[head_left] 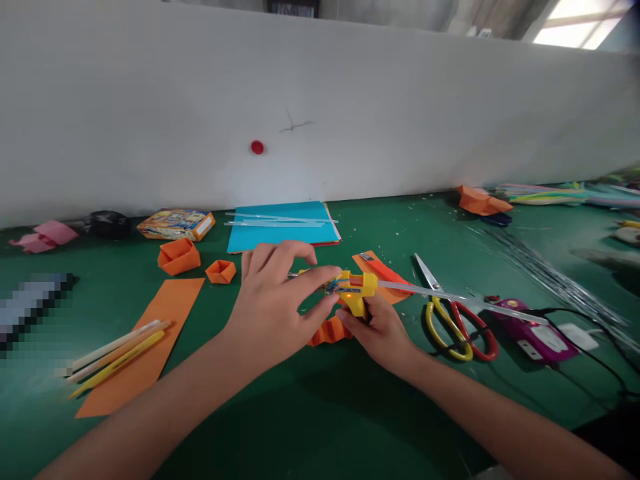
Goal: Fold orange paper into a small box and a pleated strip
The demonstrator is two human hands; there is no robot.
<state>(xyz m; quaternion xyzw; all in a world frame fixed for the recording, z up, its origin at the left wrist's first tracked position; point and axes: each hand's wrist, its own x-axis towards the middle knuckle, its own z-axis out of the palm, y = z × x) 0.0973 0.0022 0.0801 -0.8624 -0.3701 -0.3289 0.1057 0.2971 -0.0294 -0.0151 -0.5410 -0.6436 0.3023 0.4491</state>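
A yellow hot glue gun (356,287) is held level above the table, with an orange light lit on its side. A long clear glue stick (450,295) sticks out of its back end, toward the right. My right hand (387,333) is wrapped around the gun's handle. With thumb and index finger, my left hand (280,290) pinches the front part of the body; its other fingers are curled loosely. The metal nozzle is mostly hidden behind the left hand. Below the gun lies a folded orange paper piece (329,331), partly covered by my hands.
Scissors (450,320), a red cutter knife (387,272) on orange paper, and a purple power strip (537,333) with cables lie right. Left are pencils (120,350) on an orange strip (173,303) and folded orange paper pieces (179,257). Behind, blue paper (280,233) bears glue sticks.
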